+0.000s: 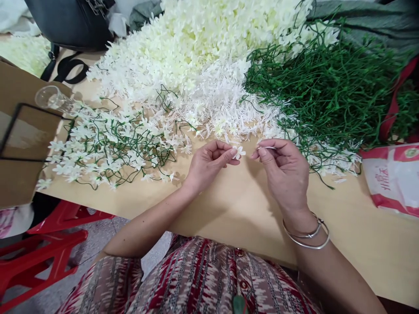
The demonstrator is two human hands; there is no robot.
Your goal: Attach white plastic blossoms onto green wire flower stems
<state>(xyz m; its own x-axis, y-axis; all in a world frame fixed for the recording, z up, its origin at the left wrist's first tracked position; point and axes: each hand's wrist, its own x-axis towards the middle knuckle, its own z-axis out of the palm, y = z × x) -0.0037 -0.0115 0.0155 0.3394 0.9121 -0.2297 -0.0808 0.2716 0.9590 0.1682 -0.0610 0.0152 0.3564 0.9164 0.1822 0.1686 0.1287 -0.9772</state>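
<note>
Over the table's middle, my left hand [214, 162] pinches a small white artificial flower [239, 151] between thumb and fingers. A short gap to its right, my right hand [284, 168] is closed on a thin white flower stamen [267, 147] held at the fingertips. Behind both hands lies a heap of white stamen pieces [216, 96]. A large pile of cream-white petals [196, 39] rises beyond it. To the left, white flowers with green stems [114, 144] lie in a loose heap. Green plastic stems [327, 83] are piled at the right.
A cardboard box [26, 131] and a clear plastic cup [52, 98] stand at the left. A black bag [72, 24] sits at the back left. On the right lies a red and white packet [393, 179]. Red stools [49, 248] are below the table's left edge.
</note>
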